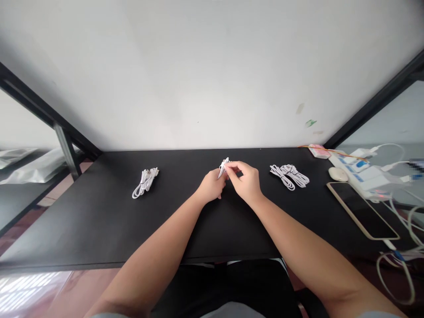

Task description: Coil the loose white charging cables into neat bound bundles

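Above the middle of the black table, my left hand is closed around a coiled white cable, which sticks up out of the fist. My right hand pinches at the same coil from the right, thumb and forefinger together on its side. Part of the coil is hidden behind the fingers. To the left lies a bundled white cable with a dark tie round it. On the right rest more bundled white cables, also with a dark tie.
The black table meets a pale wall at the back. Along the right edge are a phone with a cable plugged in, a white mouse, and a power strip with chargers. Dark frame posts flank the table.
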Available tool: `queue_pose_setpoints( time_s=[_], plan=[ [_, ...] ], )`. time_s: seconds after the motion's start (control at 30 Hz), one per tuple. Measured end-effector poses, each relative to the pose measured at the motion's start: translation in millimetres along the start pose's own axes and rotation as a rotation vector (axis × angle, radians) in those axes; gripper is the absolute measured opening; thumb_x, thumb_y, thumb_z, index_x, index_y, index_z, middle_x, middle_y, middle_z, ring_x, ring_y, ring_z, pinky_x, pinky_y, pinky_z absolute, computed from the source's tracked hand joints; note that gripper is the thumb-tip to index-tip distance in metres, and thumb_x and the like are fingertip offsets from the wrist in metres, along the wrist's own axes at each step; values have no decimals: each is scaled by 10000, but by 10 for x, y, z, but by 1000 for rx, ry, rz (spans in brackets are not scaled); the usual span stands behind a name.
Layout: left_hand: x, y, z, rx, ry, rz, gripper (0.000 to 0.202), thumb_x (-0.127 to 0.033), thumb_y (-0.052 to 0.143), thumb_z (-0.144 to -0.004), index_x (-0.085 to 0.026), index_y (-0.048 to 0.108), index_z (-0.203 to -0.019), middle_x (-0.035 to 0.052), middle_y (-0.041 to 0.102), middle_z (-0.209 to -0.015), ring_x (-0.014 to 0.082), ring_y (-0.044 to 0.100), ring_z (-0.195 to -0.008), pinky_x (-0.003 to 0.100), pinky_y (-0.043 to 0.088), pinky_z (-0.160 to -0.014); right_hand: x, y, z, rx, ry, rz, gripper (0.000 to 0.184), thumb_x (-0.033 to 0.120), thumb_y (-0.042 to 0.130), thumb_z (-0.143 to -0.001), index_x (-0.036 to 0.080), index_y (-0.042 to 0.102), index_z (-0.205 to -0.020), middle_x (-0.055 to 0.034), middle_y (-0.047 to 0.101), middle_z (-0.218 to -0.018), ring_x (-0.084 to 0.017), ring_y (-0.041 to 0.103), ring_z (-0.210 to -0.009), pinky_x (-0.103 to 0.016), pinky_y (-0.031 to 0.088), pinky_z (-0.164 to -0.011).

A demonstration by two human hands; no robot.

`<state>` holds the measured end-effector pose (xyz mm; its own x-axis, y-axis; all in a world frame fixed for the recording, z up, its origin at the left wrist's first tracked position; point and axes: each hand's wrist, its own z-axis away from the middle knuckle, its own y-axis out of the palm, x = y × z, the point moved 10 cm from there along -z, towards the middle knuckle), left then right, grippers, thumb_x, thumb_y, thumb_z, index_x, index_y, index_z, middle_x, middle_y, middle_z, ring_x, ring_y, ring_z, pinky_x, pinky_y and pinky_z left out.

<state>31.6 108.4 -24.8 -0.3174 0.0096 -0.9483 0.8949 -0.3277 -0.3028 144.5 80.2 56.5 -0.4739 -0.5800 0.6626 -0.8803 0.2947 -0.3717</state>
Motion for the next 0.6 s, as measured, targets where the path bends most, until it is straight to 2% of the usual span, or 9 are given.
queue_pose_setpoints(
  time_s=[0.13,0.2,0.3,0.37,0.5,0.6],
  plan=[
    [-77,-14,25,-48,28,68,424,-542,418,-978,-195,434,-734,-30,444,-594,65,380,-429,202,297,-406,61,-26,3,-51,-83,63,101,233,630,-938,231,727,-912,-43,764,-912,-189,698,-795,-351,585,-763],
    [-86,6,40,-48,-5,137,416,-521,454,-961,-194,419,-706,-31,417,-582,64,339,-448,203,255,-410,82,-31,1,-56,-100,83,103,232,625,-942,238,721,-907,-44,756,-910,-193,691,-807,-355,582,-767],
    [-10,108,61,1,-150,408,345,-455,424,-956,-203,414,-720,-50,349,-566,61,243,-428,209,207,-399,97,-21,-6,-37,-105,94,112,229,609,-954,238,713,-913,-47,749,-919,-197,687,-825,-358,574,-780],
    [5,158,62,17,-195,578,353,-463,372,-972,-203,424,-738,-54,337,-567,60,200,-422,207,202,-395,115,-6,-8,-15,-120,105,109,220,604,-957,232,707,-922,-48,744,-914,-195,679,-822,-355,565,-780],
    [-7,106,29,-36,-142,667,485,-613,442,-962,-183,467,-741,-57,335,-574,47,225,-431,187,196,-403,183,37,0,21,-193,159,115,197,590,-965,224,694,-922,-48,733,-884,-199,657,-827,-356,544,-790],
    [-6,58,17,-83,-104,714,529,-659,526,-920,-173,473,-719,-59,329,-581,44,260,-445,183,210,-409,250,68,7,43,-255,219,136,186,571,-974,225,692,-926,-51,740,-903,-210,643,-857,-369,536,-816]
  ],
)
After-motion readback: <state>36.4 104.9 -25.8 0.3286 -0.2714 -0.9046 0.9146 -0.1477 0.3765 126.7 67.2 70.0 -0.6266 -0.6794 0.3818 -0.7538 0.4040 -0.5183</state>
